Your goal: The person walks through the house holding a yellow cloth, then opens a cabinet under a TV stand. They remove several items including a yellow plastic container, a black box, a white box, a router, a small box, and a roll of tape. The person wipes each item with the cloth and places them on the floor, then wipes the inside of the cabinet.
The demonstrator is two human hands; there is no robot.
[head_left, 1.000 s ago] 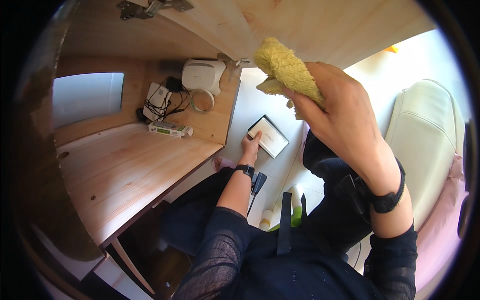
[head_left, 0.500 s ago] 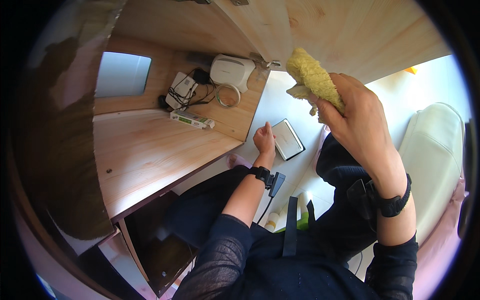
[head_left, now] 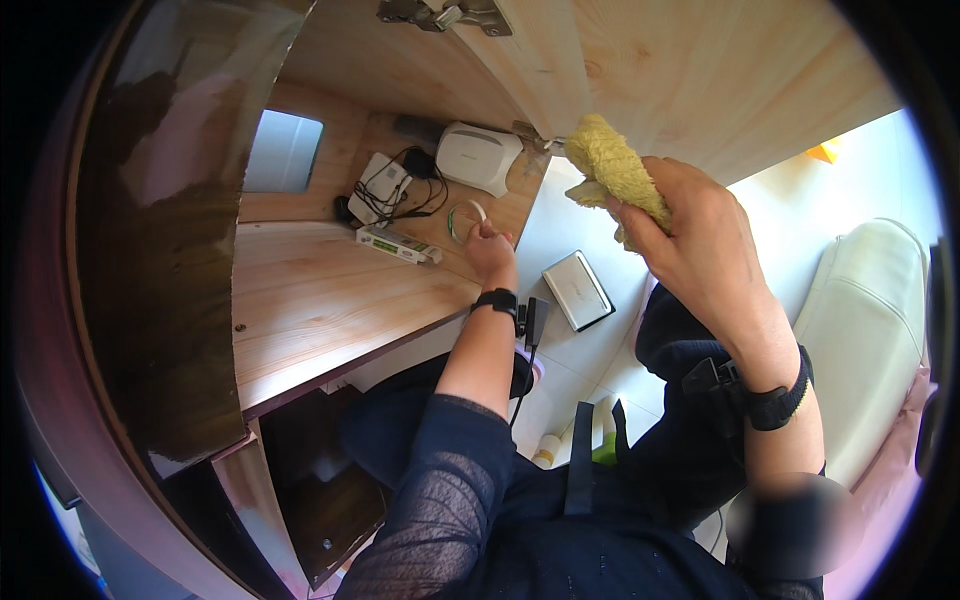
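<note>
In my right hand (head_left: 705, 235) is a bunched yellow towelling cloth (head_left: 612, 170), gripped between thumb and fingers beside the inner face of the raised wooden door (head_left: 700, 70). My left hand (head_left: 491, 250) reaches into the wooden cabinet, its fingers closed at the near edge of a thin pale ring that looks like a roll of tape (head_left: 455, 222). The fingertips are partly hidden. Behind the ring sit a white router (head_left: 478, 158) and a white box-shaped device (head_left: 383, 188) with tangled black cables (head_left: 430, 188). A slim white-and-green carton (head_left: 398, 245) lies beside them.
A white flat device with a dark edge (head_left: 577, 290) lies on the pale tiled floor. To the right stands a cream padded seat (head_left: 870, 300). A dark glossy panel (head_left: 170, 250) rises at the left, and a metal hinge (head_left: 445, 14) shows at the top.
My left hand has moved from above the floor into the cabinet, up to the ring, which now looks tilted. The right hand still grips the cloth near the door. The view has shifted slightly.
</note>
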